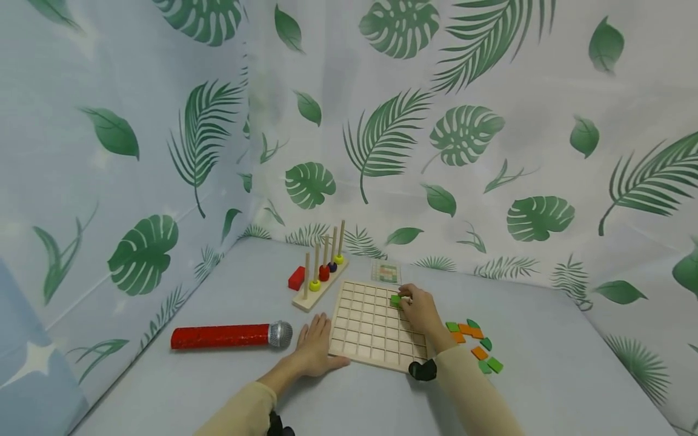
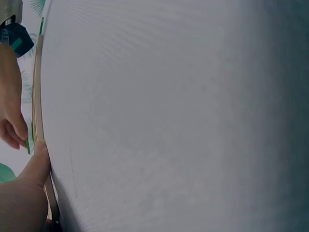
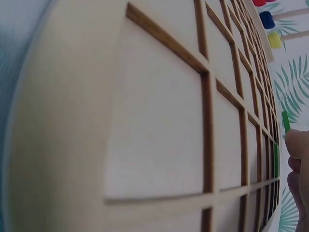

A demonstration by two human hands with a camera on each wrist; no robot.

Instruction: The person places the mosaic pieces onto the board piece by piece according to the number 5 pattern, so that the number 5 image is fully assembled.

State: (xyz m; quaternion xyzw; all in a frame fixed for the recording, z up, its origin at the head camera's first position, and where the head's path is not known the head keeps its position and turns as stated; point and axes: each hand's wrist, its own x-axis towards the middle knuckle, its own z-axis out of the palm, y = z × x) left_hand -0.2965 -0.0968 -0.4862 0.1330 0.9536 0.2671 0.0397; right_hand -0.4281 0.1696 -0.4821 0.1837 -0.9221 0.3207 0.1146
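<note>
Nearest, the left hand point(image 1: 314, 350) rests palm down on the pale counter point(image 1: 349, 402) by the near left corner of a wooden grid board point(image 1: 357, 330). Its grip holds nothing — the fingers lie straight and slightly apart, the thumb against the board's edge. A black device point(image 1: 422, 370) sits at the right wrist, beside the board's near right corner.

To the left of that hand, well apart from the board, lies a microphone point(image 1: 220, 336) with a red handle and a silver head. On the other side, right of the right forearm, loose green and orange pieces point(image 1: 480, 353) are scattered on the counter.

Farther off, the right hand point(image 1: 422, 309) is over the board's far right part. Its grip is closed on a small green piece point(image 3: 286, 122) — pinched at the fingertips, its far end sticking out past them, tilted up on edge in the right wrist view. Just beside it, a second green piece point(image 3: 276, 159) lies on the grid.

Beyond the board's left side stands a wooden peg rack point(image 1: 305, 301) with yellow, red and dark blue beads, a red block point(image 1: 297, 278) next to it. A patterned card point(image 1: 386, 271) lies behind the board, before the leaf-printed backdrop point(image 1: 376, 224).
</note>
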